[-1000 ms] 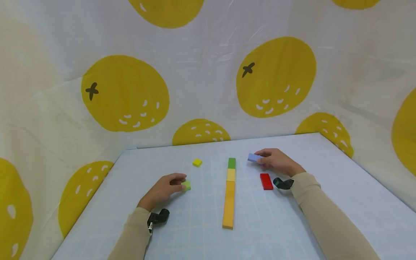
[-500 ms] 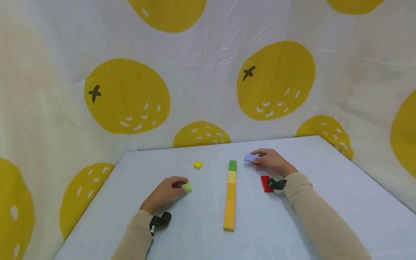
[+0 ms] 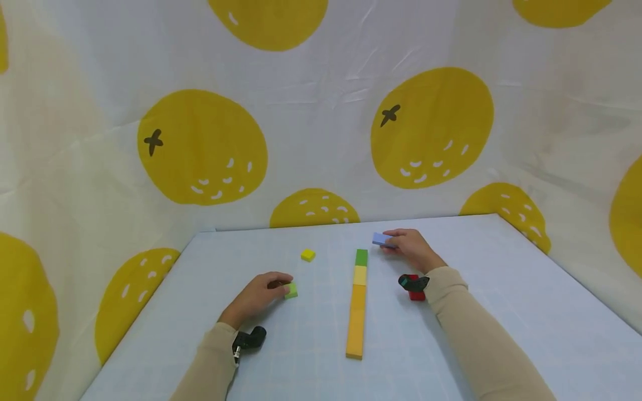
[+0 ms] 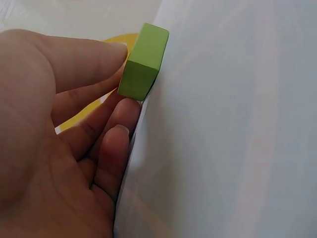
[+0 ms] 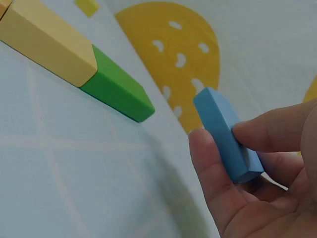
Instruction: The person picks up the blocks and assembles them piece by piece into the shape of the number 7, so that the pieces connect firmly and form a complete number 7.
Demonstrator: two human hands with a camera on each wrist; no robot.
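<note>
My right hand point(image 3: 412, 248) pinches a blue block point(image 5: 223, 134) between thumb and fingers, a little right of and beyond the far end of a straight row. That row has a dark green block point(image 3: 361, 257) at its far end, a pale yellow block point(image 3: 360, 275) behind it, then an orange stretch point(image 3: 356, 320) towards me. In the right wrist view the blue block is held apart from the green one, with a shadow on the cloth. Left of the row, my left hand point(image 3: 257, 299) holds a light green block point(image 4: 143, 64) by thumb and fingers, low at the tabletop.
A small yellow block point(image 3: 308, 255) lies at the back, left of the row. Beneath the right wrist's black camera point(image 3: 413, 283) is a partly covered red block point(image 3: 417, 296). Patterned cloth point(image 3: 321, 139) hangs behind the pale checked table point(image 3: 301, 345).
The blue block has travelled left in my right hand, nearer the row's far end. The right wrist camera now covers part of the red block. My left hand has hardly moved.
</note>
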